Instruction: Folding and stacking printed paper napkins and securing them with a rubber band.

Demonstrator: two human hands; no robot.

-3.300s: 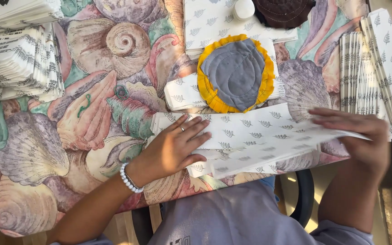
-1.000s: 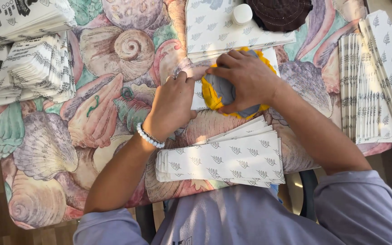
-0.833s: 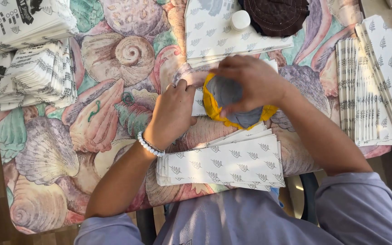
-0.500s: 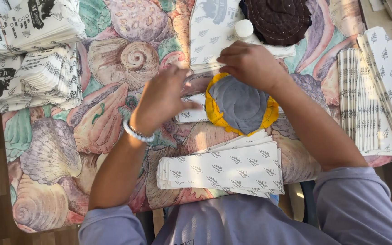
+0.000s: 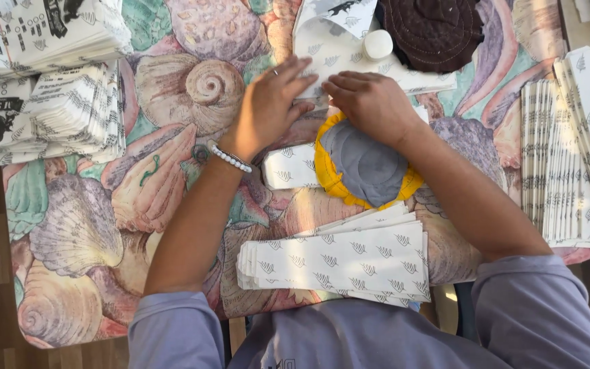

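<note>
My left hand point(image 5: 271, 102) lies with fingers spread on a white leaf-printed paper sheet point(image 5: 339, 58) at the far middle of the table. My right hand point(image 5: 370, 102) rests beside it, fingers curled onto the same sheet's near edge. Just below my hands sits a round grey pad with a yellow rim point(image 5: 363, 164), lying on a folded paper piece point(image 5: 288, 167). A stack of folded leaf-printed paper bags point(image 5: 339, 263) lies at the table's near edge, in front of my body.
A seashell-patterned cloth point(image 5: 158, 171) covers the table. Stacks of printed paper bags point(image 5: 42, 75) lie at the left. Flat leaf-printed sheets point(image 5: 568, 164) are fanned at the right. A dark brown round pad point(image 5: 435, 31) and a small white cap point(image 5: 377, 44) sit at the far edge.
Both hands moved away from the grey and yellow pad up to the white sheet behind it. Earlier, the paper I was folding joined the stack at the near edge.
</note>
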